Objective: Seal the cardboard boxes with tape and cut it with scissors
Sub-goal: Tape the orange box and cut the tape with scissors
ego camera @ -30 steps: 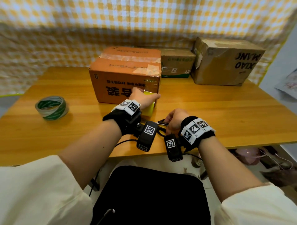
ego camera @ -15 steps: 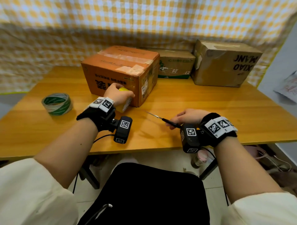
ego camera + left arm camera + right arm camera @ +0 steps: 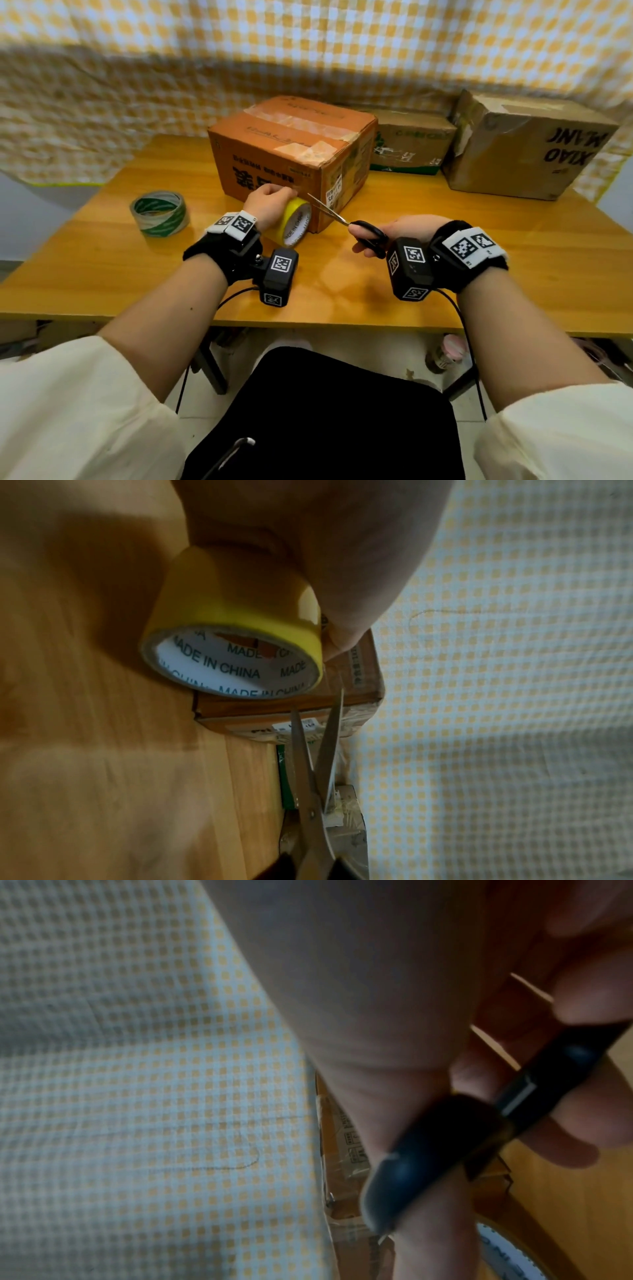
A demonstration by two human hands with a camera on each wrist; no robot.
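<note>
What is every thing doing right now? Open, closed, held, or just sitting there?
scissors: blades open, held by right hand
yellow tape roll: held against orange box by left hand
orange box: closed, taped
green tape roll: lying flat, untouched

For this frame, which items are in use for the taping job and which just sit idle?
In use:
left hand gripping yellow tape roll
right hand holding black-handled scissors, blades open
orange cardboard box

Idle:
green-and-white tape roll
two brown cardboard boxes
</note>
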